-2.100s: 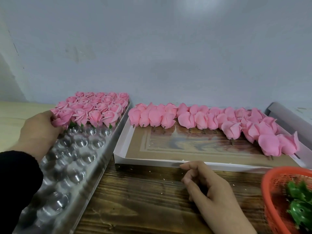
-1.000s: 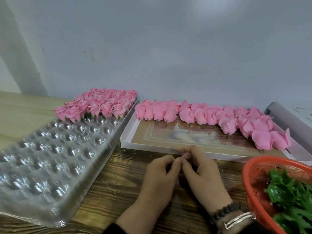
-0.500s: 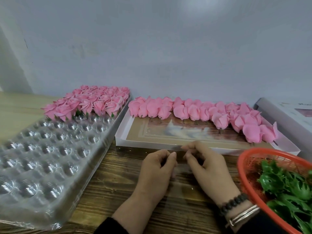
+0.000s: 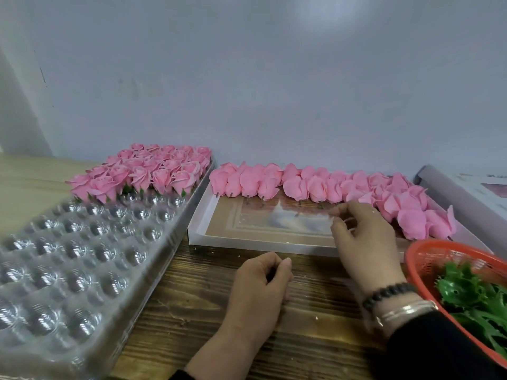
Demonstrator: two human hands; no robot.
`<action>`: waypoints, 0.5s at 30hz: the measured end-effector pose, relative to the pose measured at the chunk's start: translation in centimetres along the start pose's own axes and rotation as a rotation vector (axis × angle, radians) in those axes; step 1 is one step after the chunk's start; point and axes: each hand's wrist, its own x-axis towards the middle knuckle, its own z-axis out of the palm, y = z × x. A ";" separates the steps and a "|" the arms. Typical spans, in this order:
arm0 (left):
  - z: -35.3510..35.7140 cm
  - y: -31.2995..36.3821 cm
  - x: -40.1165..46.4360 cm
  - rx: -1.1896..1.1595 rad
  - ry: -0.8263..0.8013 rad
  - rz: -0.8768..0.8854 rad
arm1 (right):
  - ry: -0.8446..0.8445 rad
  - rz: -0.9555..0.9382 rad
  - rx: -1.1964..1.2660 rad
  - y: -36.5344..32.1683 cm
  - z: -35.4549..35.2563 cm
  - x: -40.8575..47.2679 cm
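Both your hands show curled fingers. Your right hand hangs over the white box, fingertips just beside the loose pink rose heads lined along its far edge; blur hides whether it pinches one. Your left hand rests on the bench before the box's near edge, thumb against forefinger; whether anything sits between them cannot be told. At the bench's left edge, a clear blister tray carries finished roses at its far end. At the right edge, a red basket holds green calyxes.
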 end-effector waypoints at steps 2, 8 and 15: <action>0.0 0.1 -0.1 0.007 0.001 -0.001 | -0.046 0.076 -0.186 -0.3 0.9 1.9; 0.0 0.3 -0.1 0.012 -0.003 -0.012 | -0.223 0.424 -0.545 0.9 2.3 6.1; 0.0 0.3 0.0 0.059 -0.017 -0.018 | -0.373 0.541 -0.487 4.0 2.8 7.9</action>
